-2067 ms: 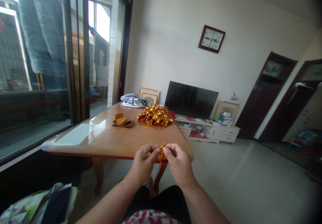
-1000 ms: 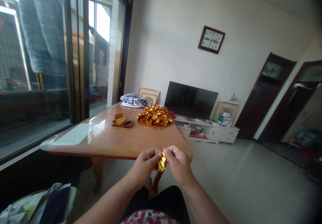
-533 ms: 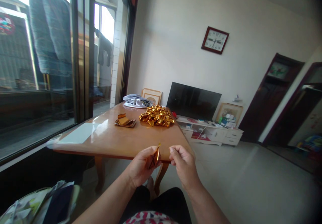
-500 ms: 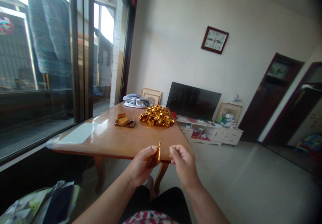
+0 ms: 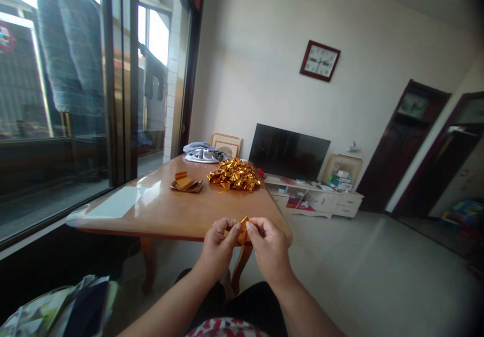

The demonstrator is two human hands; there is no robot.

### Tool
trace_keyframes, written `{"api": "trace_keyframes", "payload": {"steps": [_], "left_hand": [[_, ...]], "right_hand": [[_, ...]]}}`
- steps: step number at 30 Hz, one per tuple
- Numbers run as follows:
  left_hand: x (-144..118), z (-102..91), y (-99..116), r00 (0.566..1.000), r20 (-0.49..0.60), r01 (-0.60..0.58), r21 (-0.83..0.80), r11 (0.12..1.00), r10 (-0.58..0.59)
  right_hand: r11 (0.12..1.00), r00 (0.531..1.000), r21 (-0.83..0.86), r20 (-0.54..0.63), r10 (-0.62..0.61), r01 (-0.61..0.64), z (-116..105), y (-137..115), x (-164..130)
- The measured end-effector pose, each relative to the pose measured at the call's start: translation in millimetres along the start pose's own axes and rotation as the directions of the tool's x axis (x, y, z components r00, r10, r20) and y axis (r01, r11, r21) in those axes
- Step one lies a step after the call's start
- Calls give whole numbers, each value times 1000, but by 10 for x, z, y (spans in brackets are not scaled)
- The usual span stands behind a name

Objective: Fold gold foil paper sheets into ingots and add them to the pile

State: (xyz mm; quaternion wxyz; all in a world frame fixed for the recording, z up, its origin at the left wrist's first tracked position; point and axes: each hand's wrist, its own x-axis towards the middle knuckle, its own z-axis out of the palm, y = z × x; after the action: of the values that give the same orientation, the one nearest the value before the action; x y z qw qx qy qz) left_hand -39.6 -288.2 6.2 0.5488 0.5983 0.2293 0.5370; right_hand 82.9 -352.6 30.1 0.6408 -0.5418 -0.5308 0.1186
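My left hand (image 5: pixel 218 239) and my right hand (image 5: pixel 267 246) meet in front of the near edge of the wooden table (image 5: pixel 177 210). Both pinch a small folded piece of gold foil paper (image 5: pixel 242 231) between thumbs and fingertips. Farther back on the table lies a heap of folded gold foil pieces (image 5: pixel 233 174). To its left sits a small stack of flat gold foil sheets (image 5: pixel 185 183).
A grey cloth bundle (image 5: pixel 203 153) lies at the table's far end. A television (image 5: pixel 289 152) stands on a low white cabinet (image 5: pixel 316 199) against the wall, under a clock (image 5: pixel 319 60). Glass sliding doors (image 5: pixel 75 90) run along the left. A bag (image 5: pixel 56 309) sits at lower left.
Half a second ago my hands were slightly apart and the left alone held the foil upright. Now both hands have come together again on the foil piece.
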Motion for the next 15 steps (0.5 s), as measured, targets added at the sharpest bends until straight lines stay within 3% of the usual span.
{"api": "trace_keyframes", "payload": {"steps": [4,10,15], "left_hand": [[-8,-18,29,985,-65,-139,264,954,161],[-52,-16,109,933,28,-303,598,742,359],[-91,-6,127,901,87,-350,726,592,425]], "right_hand": [[998,999,43,2,44,-45,18,28,7],[999,999,26,-29,42,-42,17,12,19],[999,998,9,-52,41,-41,34,18,9]]}}
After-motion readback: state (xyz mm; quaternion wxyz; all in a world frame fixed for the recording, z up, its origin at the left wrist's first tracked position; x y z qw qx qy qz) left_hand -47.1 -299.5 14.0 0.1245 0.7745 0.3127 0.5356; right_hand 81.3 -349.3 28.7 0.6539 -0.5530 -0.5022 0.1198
